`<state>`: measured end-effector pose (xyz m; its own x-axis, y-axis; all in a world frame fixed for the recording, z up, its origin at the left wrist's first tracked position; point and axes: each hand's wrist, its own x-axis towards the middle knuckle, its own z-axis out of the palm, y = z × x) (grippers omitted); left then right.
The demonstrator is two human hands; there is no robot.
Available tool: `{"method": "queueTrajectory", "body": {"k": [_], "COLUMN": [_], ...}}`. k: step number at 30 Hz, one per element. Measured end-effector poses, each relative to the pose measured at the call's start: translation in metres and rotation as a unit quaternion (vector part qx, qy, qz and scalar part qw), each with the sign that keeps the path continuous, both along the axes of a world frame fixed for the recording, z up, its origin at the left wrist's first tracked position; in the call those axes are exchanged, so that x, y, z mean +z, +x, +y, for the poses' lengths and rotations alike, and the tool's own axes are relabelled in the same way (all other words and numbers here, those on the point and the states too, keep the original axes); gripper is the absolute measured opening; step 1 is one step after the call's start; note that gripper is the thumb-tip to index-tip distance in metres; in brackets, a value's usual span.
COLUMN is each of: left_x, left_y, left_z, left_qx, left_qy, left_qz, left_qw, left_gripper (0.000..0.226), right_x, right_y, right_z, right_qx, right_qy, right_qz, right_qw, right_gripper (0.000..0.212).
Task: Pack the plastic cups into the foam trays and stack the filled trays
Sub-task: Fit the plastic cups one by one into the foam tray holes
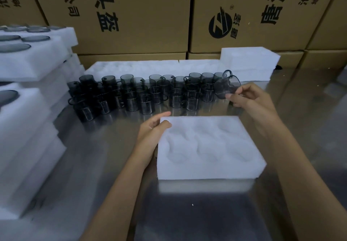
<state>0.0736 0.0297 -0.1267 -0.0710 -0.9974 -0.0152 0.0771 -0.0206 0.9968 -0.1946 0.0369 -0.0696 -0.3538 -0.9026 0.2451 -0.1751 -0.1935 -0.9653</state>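
An empty white foam tray (pixel 210 146) is sat closest, flat on the shiny metal tabletop (pixel 112 165), its cup-shaped hollows all unfilled. Its far-left corner is gripped by the left hand (pixel 153 128), thumb on top and fingers curled round the edge. Further back on the right, one smoky dark plastic cup (pixel 224 88) is pinched by the right hand (pixel 249 98) and held tilted just above the tabletop, right at the end of the bunch. The rest of the dark cups (pixel 139 94) are lined up in a crowded row beyond the tray. More foam trays (pixel 249 60) are laid behind them, filled trays (pixel 28 56) are stacked on the left, and cardboard boxes (pixel 135 15) are piled at the back.
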Motion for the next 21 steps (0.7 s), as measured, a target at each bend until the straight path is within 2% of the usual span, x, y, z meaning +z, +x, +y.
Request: {"method": "queueTrajectory", "body": {"k": [2,7,11,14,16,19,21], "left_x": [0.002,0.007,0.0,-0.005,-0.005,-0.001,0.005], "left_y": [0.001,0.002,0.001,0.003,0.009,0.013,0.013], "left_z": [0.001,0.013,0.035,0.047,0.053,0.062,0.066], "left_qx": [0.003,0.057,0.084,0.03,-0.003,-0.036,-0.052], "left_qy": [0.007,0.016,0.0,-0.009,-0.027,-0.035,-0.04], "left_qz": [0.019,0.152,0.138,0.127,0.102,0.076,0.06], "left_qw": [1.0,0.987,0.987,0.991,0.994,0.996,0.996], "left_gripper": [0.027,0.022,0.031,0.05,0.06,0.059,0.058], "right_x": [0.019,0.024,0.003,-0.001,-0.002,-0.005,-0.005], "right_y": [0.017,0.072,0.094,0.095,0.096,0.095,0.093], "right_z": [0.018,0.053,0.073,0.081,0.084,0.086,0.086], "right_qx": [0.058,0.198,0.23,0.211,0.207,0.212,0.215], "right_qy": [-0.013,0.005,0.049,0.046,0.034,0.039,0.051], "right_qz": [0.017,0.017,0.075,0.095,0.125,0.179,0.189], "right_qw": [0.998,0.98,0.969,0.972,0.97,0.96,0.957], "right_gripper": [0.022,0.024,0.023,0.024,0.033,0.067,0.075]}}
